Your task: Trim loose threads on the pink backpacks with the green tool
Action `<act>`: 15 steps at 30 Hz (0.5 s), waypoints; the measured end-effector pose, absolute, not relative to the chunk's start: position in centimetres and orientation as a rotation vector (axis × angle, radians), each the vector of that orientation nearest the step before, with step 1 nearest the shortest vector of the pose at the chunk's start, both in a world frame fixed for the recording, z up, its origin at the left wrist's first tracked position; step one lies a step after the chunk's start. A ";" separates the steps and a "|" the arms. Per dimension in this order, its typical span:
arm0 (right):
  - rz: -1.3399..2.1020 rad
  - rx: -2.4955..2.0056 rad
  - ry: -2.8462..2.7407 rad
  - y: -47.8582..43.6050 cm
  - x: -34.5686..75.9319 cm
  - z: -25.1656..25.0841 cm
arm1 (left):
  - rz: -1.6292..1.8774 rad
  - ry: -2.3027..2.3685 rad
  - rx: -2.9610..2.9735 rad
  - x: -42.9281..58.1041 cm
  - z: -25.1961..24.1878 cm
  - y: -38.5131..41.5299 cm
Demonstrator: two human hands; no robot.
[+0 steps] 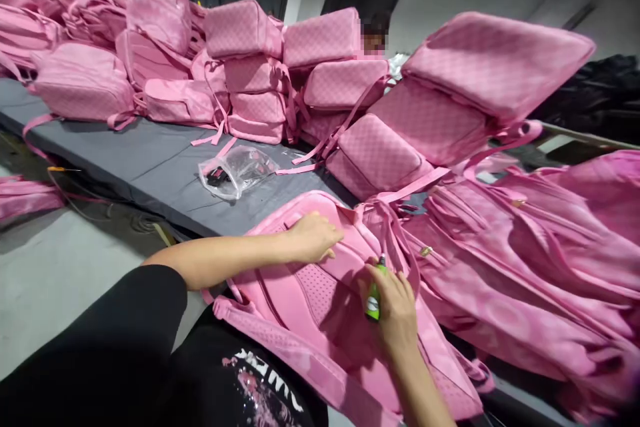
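Observation:
A pink backpack (345, 340) lies across my front at the table's edge, its padded, perforated back panel and shoulder straps facing up. My left hand (315, 238) is closed on the upper part of this backpack, fingers bent against the fabric. In my right hand (395, 307) is a small green-handled tool (373, 301) with a dark narrow tip pointing away from me. Its exact kind is hard to make out. That hand rests over the right side of the back panel, beside the bunched straps (387, 227) at the top.
A clear plastic bag (240, 170) with dark small items lies on the grey table (150, 160). Stacked pink backpacks (257, 80) line the far side. More pink bags (525, 267) crowd the right. A person's head shows behind the stacks. An orange-handled tool (57, 169) sits at left.

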State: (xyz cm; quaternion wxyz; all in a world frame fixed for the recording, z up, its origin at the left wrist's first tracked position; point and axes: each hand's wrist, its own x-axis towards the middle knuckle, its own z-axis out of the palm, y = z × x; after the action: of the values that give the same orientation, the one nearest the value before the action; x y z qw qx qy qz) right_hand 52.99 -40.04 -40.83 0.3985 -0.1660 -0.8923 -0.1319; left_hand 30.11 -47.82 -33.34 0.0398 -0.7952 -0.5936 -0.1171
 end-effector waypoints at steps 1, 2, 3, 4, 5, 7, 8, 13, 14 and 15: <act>-0.243 -0.425 -2.217 -40.3 52.4 -40.7 | -0.349 -1.800 -2.464 30.2 -33.2 -47.6; -0.163 -0.412 -2.167 -40.6 51.7 -40.4 | -0.339 -1.774 -2.499 30.4 -32.8 -47.5; -0.105 -0.382 -2.117 -40.9 50.9 -40.0 | -0.332 -1.747 -2.537 30.5 -32.3 -47.6; -0.063 -0.343 -2.069 -41.2 50.1 -39.6 | -0.337 -1.721 -2.558 30.5 -31.9 -47.7; -0.033 -0.314 -2.022 -41.3 49.4 -39.3 | -0.357 -1.698 -2.551 30.5 -31.5 -47.9; 0.009 -0.302 -1.944 -41.2 48.4 -39.2 | -0.423 -1.653 -2.463 30.2 -31.1 -48.0; 0.023 -0.314 -1.927 -41.1 48.1 -39.5 | -0.454 -1.624 -2.406 29.9 -31.0 -47.8; 0.078 -0.472 -1.963 -41.0 48.4 -41.6 | -0.338 -1.648 -2.392 28.8 -31.1 -44.0; 0.106 -0.508 -1.964 -41.4 48.5 -41.9 | -0.268 -1.713 -2.430 28.7 -31.3 -42.8; 0.151 -0.540 -1.961 -42.0 48.5 -42.1 | -0.189 -1.783 -2.469 28.7 -31.5 -41.6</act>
State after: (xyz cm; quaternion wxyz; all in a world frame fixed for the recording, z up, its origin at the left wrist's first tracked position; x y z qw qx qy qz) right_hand 48.50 -41.99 -42.14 0.5237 -0.2256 -0.8191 0.0631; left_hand 28.69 -41.56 -31.50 0.0453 -0.8083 -0.5838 -0.0618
